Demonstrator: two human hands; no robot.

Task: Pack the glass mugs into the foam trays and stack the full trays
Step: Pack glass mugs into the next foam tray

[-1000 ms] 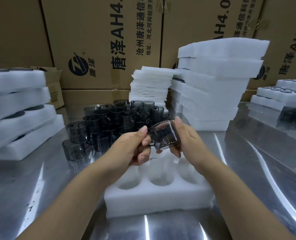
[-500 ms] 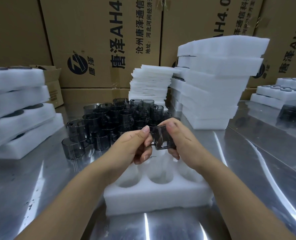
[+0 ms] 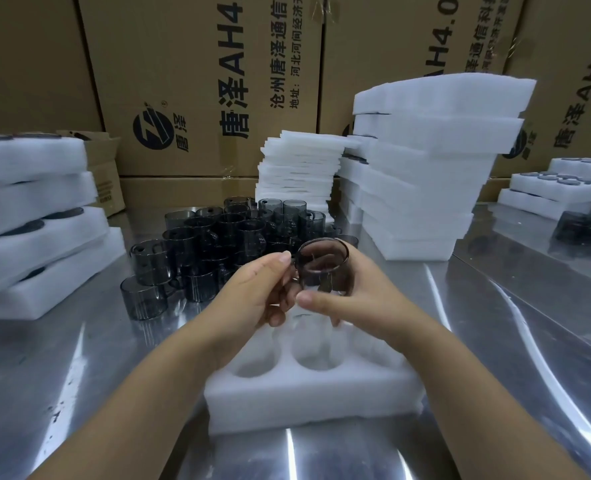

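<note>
Over foam tray (image 3: 314, 400), smoky cylindrical mug (image 3: 323, 268)

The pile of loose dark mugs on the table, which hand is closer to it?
Left. The left hand is just in front of the pile, at its near right edge; the right hand is farther right, across the held mug from it.

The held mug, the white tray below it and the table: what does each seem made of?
The held mug: smoke-grey transparent glass, possibly plastic, glossy; what lies behind shows through its wall. The white tray: matte foam, with soft fuzzy edges and moulded round pockets. The table: polished metal, probably stainless steel; it mirrors bright light streaks.
</note>
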